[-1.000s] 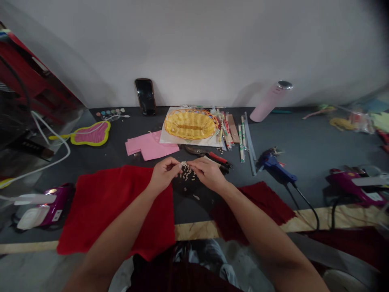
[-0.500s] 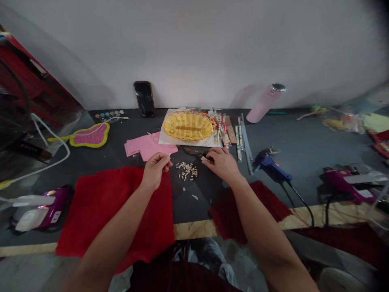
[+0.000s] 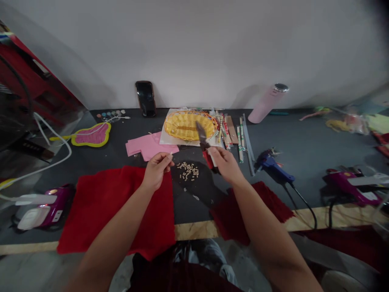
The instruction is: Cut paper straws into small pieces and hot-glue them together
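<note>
My right hand [image 3: 224,163] is closed round the red and black handles of a cutting tool [image 3: 204,140], raised with its dark blades pointing up and away, in front of the yellow woven basket [image 3: 185,126]. The fingers of my left hand [image 3: 157,168] pinch a small pale piece [image 3: 171,154], mostly hidden by the fingertips. Between the hands, several short beige pieces [image 3: 189,172] lie scattered on the dark table [image 3: 190,207]. Pink paper [image 3: 148,147] lies just beyond my left hand.
Red cloth [image 3: 115,202] lies under my left forearm, a darker red cloth [image 3: 227,215] beside my right. A blue glue gun [image 3: 273,167], wrapped sticks [image 3: 240,140] and a pink bottle [image 3: 267,104] are to the right. A phone [image 3: 146,98] leans on the wall.
My right hand has lifted the cutting tool off the table, and its blades now stand up in front of the basket. My left hand has barely moved.
</note>
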`<state>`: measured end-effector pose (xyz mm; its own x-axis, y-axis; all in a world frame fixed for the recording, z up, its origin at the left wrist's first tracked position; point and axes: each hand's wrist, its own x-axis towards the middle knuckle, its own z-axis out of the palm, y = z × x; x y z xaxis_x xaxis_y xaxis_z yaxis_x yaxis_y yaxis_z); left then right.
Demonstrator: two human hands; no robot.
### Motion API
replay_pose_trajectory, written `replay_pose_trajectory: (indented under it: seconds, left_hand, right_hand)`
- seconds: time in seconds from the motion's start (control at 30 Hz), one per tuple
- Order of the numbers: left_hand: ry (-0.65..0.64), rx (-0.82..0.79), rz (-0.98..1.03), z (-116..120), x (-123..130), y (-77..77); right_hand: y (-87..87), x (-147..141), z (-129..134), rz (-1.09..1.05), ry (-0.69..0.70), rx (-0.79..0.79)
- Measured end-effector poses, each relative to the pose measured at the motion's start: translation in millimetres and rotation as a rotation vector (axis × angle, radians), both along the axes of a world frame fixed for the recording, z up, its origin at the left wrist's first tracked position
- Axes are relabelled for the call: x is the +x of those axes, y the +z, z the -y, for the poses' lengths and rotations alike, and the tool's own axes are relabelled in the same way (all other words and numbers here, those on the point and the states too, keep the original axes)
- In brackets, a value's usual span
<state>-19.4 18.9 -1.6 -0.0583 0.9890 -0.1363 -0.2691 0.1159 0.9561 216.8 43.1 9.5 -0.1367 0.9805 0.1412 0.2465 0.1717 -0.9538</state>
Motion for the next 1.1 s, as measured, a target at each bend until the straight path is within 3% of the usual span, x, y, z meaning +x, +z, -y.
replay_pose_trajectory:
  seconds: [0.07,0.17,0.33,0.43,0.67,0.8,0.9,1.1]
  left_hand:
    - [-0.009,0.003,0.008,1,0,1.0]
    - [-0.009,0.006,0.021,1,0,1.7]
    - [0.004,0.028,0.034,1,0,-0.1]
    - [-0.004,0.028,0.062,1,1,-0.3]
    - [0.004,0.058,0.12,3,3,3.9]
    - [0.014,0.075,0.16,3,3,4.9]
    - [0.012,0.083,0.17,3,3,4.8]
    - [0.022,0.102,0.167,2,3,3.2]
  right_hand:
    - [6.2,-3,4,-0.263,0.033,-0.171]
    - [13.3,-7,8,-0.522,0.096,-0.291]
    - [15.8,-12,13,-0.713,0.149,-0.249]
    - [13.7,-13,16,-0.702,0.197,-0.197]
    - [7.2,-15,18,-0.195,0.256,-0.006]
    - [6.4,-17,18,0.313,0.225,0.208]
    - [5.6,-19,19,0.68,0.185,0.281]
    - [2.8,-23,22,0.945,0.241,0.338]
